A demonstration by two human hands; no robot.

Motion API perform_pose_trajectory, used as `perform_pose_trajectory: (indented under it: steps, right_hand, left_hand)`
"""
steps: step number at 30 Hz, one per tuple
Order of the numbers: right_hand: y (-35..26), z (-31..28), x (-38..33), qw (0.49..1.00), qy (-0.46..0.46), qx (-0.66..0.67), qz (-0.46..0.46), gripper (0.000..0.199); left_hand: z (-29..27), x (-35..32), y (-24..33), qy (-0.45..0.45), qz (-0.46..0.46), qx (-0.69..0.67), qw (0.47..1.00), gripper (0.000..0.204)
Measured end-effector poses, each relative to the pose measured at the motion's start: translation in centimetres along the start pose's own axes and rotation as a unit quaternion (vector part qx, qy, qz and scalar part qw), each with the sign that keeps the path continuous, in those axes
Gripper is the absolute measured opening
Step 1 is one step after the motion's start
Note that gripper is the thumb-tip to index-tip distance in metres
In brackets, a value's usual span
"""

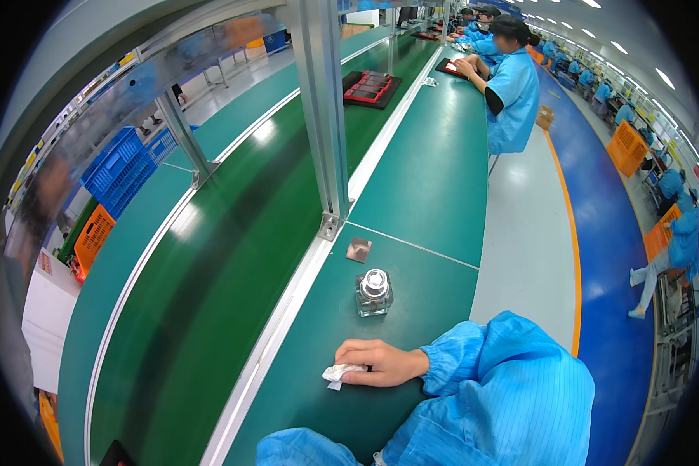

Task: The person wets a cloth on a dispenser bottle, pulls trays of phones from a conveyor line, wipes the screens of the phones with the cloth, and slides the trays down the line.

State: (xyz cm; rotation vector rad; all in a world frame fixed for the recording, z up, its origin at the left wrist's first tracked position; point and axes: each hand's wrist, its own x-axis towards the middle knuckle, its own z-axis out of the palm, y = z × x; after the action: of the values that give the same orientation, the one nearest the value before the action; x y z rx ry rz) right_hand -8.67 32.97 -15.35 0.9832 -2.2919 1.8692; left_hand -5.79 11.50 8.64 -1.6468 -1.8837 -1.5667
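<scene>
My right hand (382, 363) reaches in from the right, palm down over the green bench (412, 291). Its fingers are closed on a folded white wipe (335, 375), which pokes out past the fingertips and thumb onto the bench top. Just beyond the hand stands a square clear glass bottle (373, 293) with a shiny metal cap. Farther off lies a small flat square piece (359, 248), brownish and glossy. At the lower edge a blue sleeve shows on my left, but my left hand is out of sight.
A metal post (318, 116) rises at the conveyor's (210, 287) white edge rail. Farther along the belt sits a black tray with red parts (371, 88). A co-worker in blue (512, 93) handles a tray at the bench. Blue crates (120, 175) stand across the belt.
</scene>
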Motion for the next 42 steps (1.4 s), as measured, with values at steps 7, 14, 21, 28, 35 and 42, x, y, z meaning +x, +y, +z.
perform_pose_trajectory:
  steps: [7, 14, 21, 28, 35, 42]
  right_hand:
    - [-0.2, -0.1, 0.0, 1.000, -0.009, 0.004, 0.005, 0.022]
    - [-0.1, 0.0, -0.1, 1.000, -0.010, 0.005, 0.004, 0.020]
    - [0.0, 0.0, -0.1, 1.000, -0.006, -0.003, -0.006, 0.020]
    - [0.4, -0.3, -0.1, 1.000, -0.023, -0.019, 0.004, 0.023]
    - [0.4, 0.2, -0.3, 1.000, 0.007, -0.026, -0.003, 0.020]
    - [0.2, 0.6, -0.3, 1.000, 0.007, -0.023, -0.001, 0.019]
  left_hand:
    - [1.4, 0.6, 0.0, 0.050, 0.047, 0.057, 0.996, 0.032]
    - [1.9, 0.5, -0.4, 0.082, 0.108, 0.089, 0.987, 0.027]
    - [2.3, 0.3, -0.6, 0.100, 0.129, 0.098, 0.982, 0.020]
    - [2.0, 0.3, 0.3, 0.050, 0.079, 0.101, 0.991, 0.018]
    - [1.5, 0.1, 1.3, 0.024, 0.059, 0.088, 0.994, 0.018]
    - [1.2, -0.3, 2.3, 0.011, 0.038, 0.095, 0.995, 0.018]
